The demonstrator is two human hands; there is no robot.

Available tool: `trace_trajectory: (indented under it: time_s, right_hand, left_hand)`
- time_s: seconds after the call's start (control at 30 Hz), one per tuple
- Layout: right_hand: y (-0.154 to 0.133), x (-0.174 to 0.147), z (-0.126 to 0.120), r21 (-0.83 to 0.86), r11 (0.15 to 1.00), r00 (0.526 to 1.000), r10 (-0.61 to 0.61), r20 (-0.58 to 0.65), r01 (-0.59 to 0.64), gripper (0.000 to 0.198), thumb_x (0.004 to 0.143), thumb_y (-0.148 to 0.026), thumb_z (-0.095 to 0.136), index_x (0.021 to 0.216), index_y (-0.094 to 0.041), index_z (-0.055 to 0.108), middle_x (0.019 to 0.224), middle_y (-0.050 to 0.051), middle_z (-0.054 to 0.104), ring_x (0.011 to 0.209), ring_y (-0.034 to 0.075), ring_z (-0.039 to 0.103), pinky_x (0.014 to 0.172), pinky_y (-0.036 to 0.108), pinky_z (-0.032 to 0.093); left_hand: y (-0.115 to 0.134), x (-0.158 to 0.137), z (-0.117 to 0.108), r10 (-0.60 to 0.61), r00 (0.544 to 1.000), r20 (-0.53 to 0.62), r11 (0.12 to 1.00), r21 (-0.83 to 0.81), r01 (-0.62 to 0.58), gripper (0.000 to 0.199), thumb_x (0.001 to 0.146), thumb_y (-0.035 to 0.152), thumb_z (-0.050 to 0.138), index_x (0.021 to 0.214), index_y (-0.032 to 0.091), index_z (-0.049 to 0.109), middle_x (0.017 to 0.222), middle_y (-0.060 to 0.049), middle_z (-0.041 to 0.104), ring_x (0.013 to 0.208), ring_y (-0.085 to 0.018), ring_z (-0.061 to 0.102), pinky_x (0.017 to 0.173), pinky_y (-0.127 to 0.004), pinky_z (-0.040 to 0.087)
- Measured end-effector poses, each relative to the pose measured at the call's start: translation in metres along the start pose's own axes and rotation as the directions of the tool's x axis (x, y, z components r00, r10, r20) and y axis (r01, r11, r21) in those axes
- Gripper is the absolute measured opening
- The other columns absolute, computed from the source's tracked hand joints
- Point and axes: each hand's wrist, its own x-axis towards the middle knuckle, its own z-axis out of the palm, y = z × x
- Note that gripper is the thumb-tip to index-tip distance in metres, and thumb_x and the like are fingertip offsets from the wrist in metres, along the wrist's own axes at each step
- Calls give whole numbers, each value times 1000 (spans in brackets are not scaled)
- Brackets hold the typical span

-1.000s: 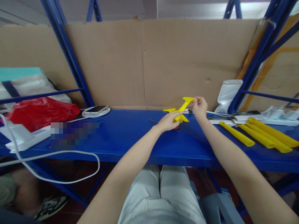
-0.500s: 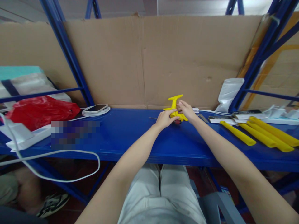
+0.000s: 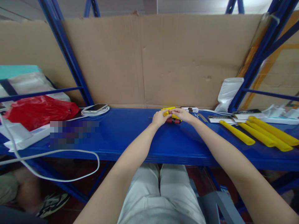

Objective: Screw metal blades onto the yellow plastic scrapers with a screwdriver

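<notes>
Near the back edge of a blue surface (image 3: pixel 130 133), our left hand (image 3: pixel 159 118) grasps a yellow part (image 3: pixel 166 114), mostly covered, so we cannot tell its long axis; our right hand (image 3: pixel 182 114) meets it, grip unclear. Just in front lies a red-handled screwdriver (image 3: pixel 173 121), pointing left. At the left end we see a red bag (image 3: pixel 42 112), contents hidden.
</notes>
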Motion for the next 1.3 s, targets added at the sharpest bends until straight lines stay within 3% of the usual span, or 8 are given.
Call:
trace_trajectory:
  time_s: [0.17, 0.37, 0.5, 0.63, 0.87, 1.3]
  right_hand:
    - [2, -3, -4, -297, 939, 984, -157, 79, 173, 24, 86, -15, 57, 101, -17, 75, 111, 7, 74, 105, 21, 68, 99, 37, 49]
    - [-1, -6, -8, -600, 799, 998, 8, 58, 28, 33, 88, -17, 55, 116, -14, 72, 124, 13, 67, 119, 26, 62, 105, 35, 44]
    - [6, -6, -12, -693, 721, 998, 50, 42, -7, 34, 89, -21, 54, 119, -19, 71, 128, 9, 66, 122, 27, 59, 105, 36, 44]
    - [11, -4, -13, -711, 703, 996, 71, 46, -17, 32, 89, -22, 54, 115, -21, 73, 125, 8, 68, 120, 26, 61, 103, 35, 46]
    - [6, -7, -13, -644, 765, 992, 86, 96, -4, 38, 89, -15, 48, 120, -14, 70, 124, 11, 68, 119, 23, 62, 105, 32, 43]
    - [10, -5, -15, -538, 843, 992, 67, 106, 0, 35, 85, -11, 54, 114, -16, 72, 122, 9, 69, 116, 23, 64, 105, 35, 45]
  left_hand:
    - [-7, 4, 6, 29, 999, 19, 1000, 11, -29, 48, 88, 38, 63, 133, 23, 61, 136, -6, 61, 127, -23, 56, 107, -32, 43]
    - [-12, 7, 10, 6, 997, 77, 1000, 14, -7, 44, 94, 24, 50, 138, 23, 56, 138, -6, 60, 127, -20, 56, 107, -33, 43]
    - [-10, 8, 9, -49, 987, 152, 997, 69, 39, 45, 95, 20, 42, 138, 21, 56, 139, -8, 58, 130, -20, 53, 108, -33, 41]
    - [-6, 6, 7, -77, 974, 215, 989, 141, 47, 44, 96, 25, 37, 134, 25, 60, 140, -5, 58, 132, -22, 52, 109, -39, 39]
    - [1, -1, 6, -49, 965, 256, 983, 183, 1, 47, 97, 37, 31, 135, 33, 58, 142, -6, 56, 133, -31, 47, 108, -60, 33]
    - [-1, -1, 8, -21, 965, 261, 986, 167, -23, 44, 97, 34, 28, 130, 33, 57, 138, -5, 59, 132, -29, 48, 108, -61, 31]
